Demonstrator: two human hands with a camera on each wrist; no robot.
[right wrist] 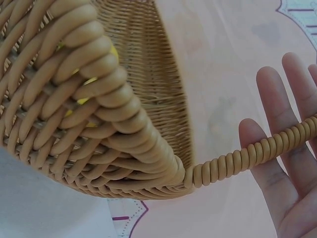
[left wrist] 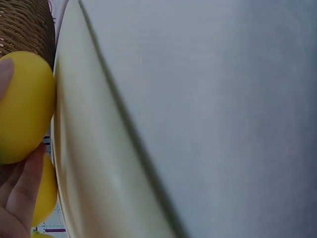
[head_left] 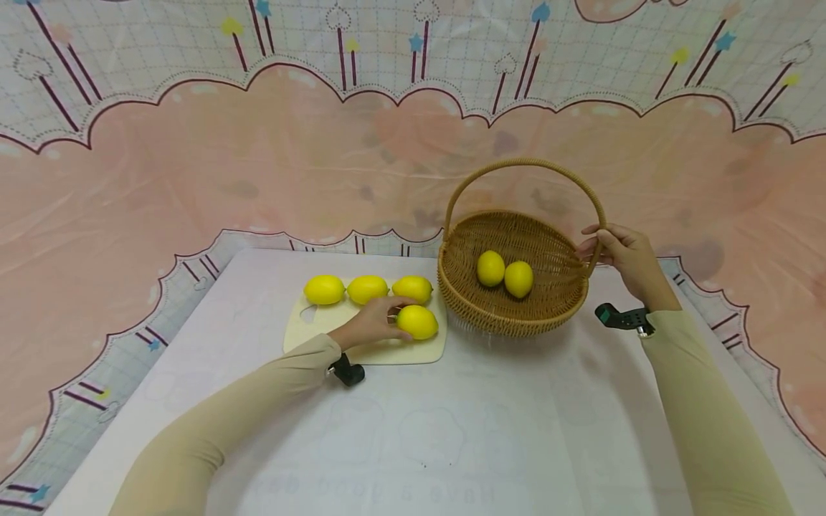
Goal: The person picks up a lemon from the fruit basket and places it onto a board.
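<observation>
My left hand holds a yellow lemon between thumb and fingers, close over the right part of a cream cutting board. Behind it, three more lemons lie in a row along the board's far side. To the right stands a brown wicker basket, its open top tilted toward me, with two lemons inside. At the basket's right side, my right hand grips the lower end of the arched handle. The right wrist view shows its fingers extended behind the handle.
A white table carries the board and basket. Behind it hangs a pink and white patterned cloth, which also shows along both sides. The basket's left side stands close to the board's right edge.
</observation>
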